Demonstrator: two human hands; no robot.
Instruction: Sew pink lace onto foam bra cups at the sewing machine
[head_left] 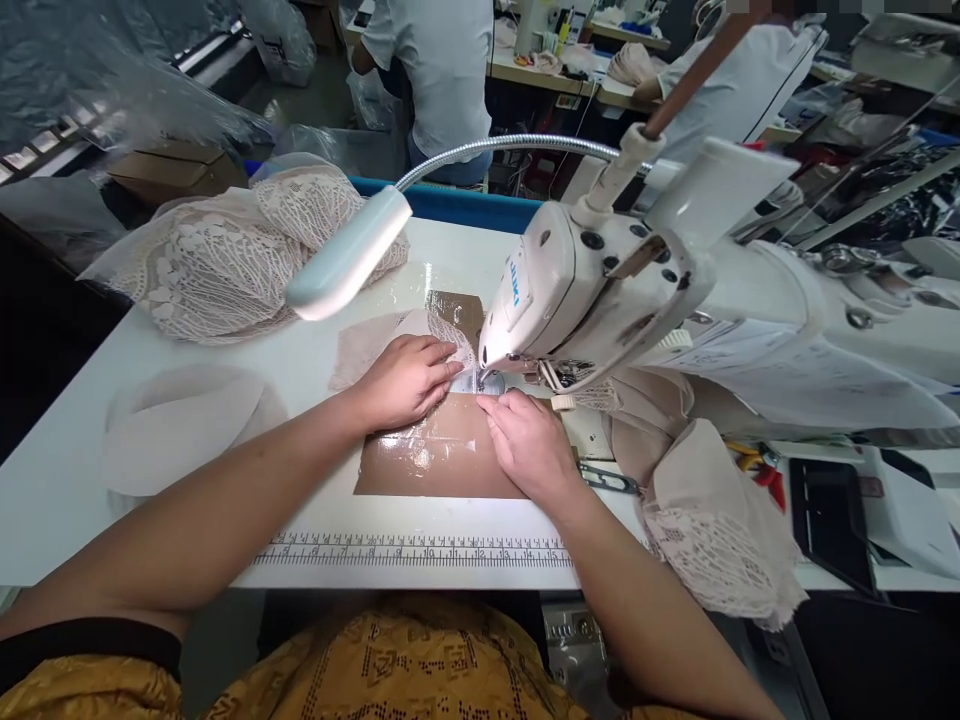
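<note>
While the left hand [411,382], fingers slightly spread, lies on beige lace-edged mesh [369,345] beside the white sewing machine [551,285], the right hand [529,440], fingers bunched, hides any pinch, and stitching seems unfinished.

Cream openwork lace [453,331], white sewing machine [544,285], mustard black-patterned garment [390,660]

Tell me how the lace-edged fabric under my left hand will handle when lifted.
The lace-edged fabric would probably droop, since it looks thin. It seems light for its size, being sheer. Its lace edge might snag, given the openwork pattern.
</note>
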